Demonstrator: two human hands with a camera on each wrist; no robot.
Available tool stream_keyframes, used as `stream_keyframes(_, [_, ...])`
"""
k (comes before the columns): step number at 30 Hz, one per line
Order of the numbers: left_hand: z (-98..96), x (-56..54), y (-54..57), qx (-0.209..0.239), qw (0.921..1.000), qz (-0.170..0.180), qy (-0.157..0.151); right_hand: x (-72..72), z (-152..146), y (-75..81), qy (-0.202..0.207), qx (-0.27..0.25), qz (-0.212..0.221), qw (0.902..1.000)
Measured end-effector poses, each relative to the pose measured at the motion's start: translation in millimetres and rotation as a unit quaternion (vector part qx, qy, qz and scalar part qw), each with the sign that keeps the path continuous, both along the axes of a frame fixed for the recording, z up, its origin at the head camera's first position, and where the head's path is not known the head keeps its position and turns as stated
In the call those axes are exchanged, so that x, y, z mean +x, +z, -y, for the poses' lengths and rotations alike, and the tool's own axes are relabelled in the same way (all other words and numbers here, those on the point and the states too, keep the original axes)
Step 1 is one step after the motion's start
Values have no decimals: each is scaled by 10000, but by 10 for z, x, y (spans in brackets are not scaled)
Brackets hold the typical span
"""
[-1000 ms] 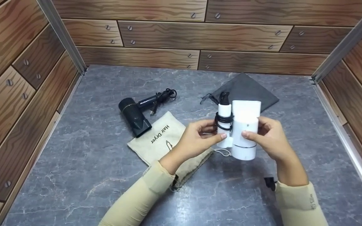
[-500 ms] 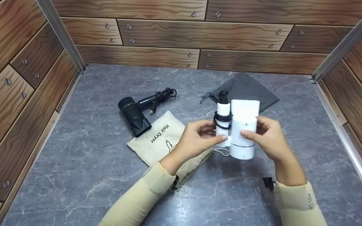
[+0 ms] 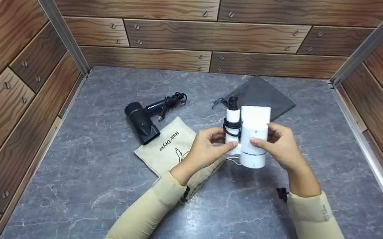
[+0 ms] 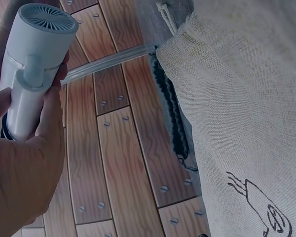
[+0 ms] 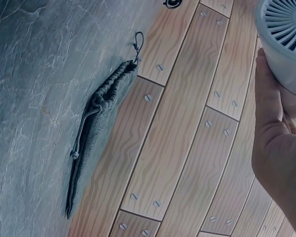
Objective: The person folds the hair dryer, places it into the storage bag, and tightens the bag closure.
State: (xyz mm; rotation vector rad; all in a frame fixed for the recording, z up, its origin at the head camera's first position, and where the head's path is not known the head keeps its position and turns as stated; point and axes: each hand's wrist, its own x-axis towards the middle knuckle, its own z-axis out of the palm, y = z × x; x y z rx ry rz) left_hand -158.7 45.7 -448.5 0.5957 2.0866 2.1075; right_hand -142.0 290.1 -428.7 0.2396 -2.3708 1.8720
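Note:
A white hair dryer [image 3: 254, 154] is held up in front of me, its handle folded alongside the barrel. Black cord [image 3: 232, 126] is wound round that handle. My left hand [image 3: 206, 149] pinches the handle between thumb and fingers; my right hand [image 3: 282, 146] grips the barrel from the right. In the left wrist view the dryer's slotted round grille [image 4: 48, 19] faces up, with the left hand [image 4: 27, 173] round the handle below it. The right wrist view has only part of the dryer [image 5: 286, 59] at its edge, against the right hand [image 5: 271, 113].
A beige drawstring bag [image 3: 155, 157] printed "Hair Dryer" lies partly beneath my left forearm. Beyond it, a black hair dryer [image 3: 141, 122] rests with its nozzle over the bag's corner. A dark grey drawstring bag [image 3: 264, 91] lies behind the white dryer. Wood-patterned walls [image 3: 165, 35] enclose the table.
Both hands have shifted slightly left together with the white hair dryer. The grip on it stays the same, and the black hair dryer and both bags have not moved.

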Motion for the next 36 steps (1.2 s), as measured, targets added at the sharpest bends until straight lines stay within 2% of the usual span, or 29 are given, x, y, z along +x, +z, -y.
stream_keyframes(9, [15,-14,-4,-184,9993,-94,321,-46,-4,8,534,44,304,9981])
stream_keyframes(14, [67,-48,0,-288,9984,-54,475,-81,-16,24,636,-38,541,9965])
stream_keyframes(18, [104,-64,-31,-383,9981,9,489,-134,-47,20,450,-332,681,9961])
stream_keyframes(24, [160,-81,-85,-672,9965,218,457,-309,-160,-54,272,-609,548,9963])
stream_keyframes(29, [207,-120,-147,-923,9946,250,409,-475,-216,-84,246,-354,478,9979])
stream_keyframes(34, [240,-158,-161,-976,9937,360,415,-658,-236,-113,-187,4,300,9994])
stream_keyframes(36, [249,-174,-161,-990,9935,375,430,-742,-250,-144,-414,441,138,9981])
